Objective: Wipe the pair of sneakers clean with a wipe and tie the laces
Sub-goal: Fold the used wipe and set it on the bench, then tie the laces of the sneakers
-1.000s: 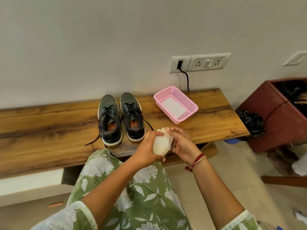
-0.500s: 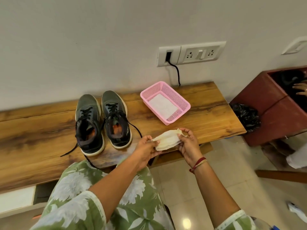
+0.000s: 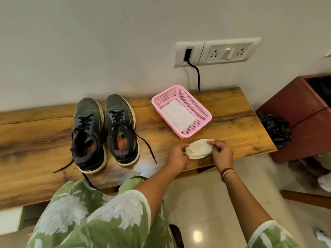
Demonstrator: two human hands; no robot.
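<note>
The wipe has been lowered to the bench since the earlier frame, its ends pinched by the left hand and right hand, at 3 o'clock of the sneakers; the laces are untied, so tying is judged pending.

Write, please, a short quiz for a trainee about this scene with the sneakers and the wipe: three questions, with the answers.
1. True or false: the laces of both sneakers are tied.
2. What do the left hand and the right hand hold between them? A) a brush B) the wipe C) a sock
3. Fill in: the basket to the right of the sneakers is ____ in colour.
Key: 1 false, the laces lie loose; 2 B; 3 pink.
</note>
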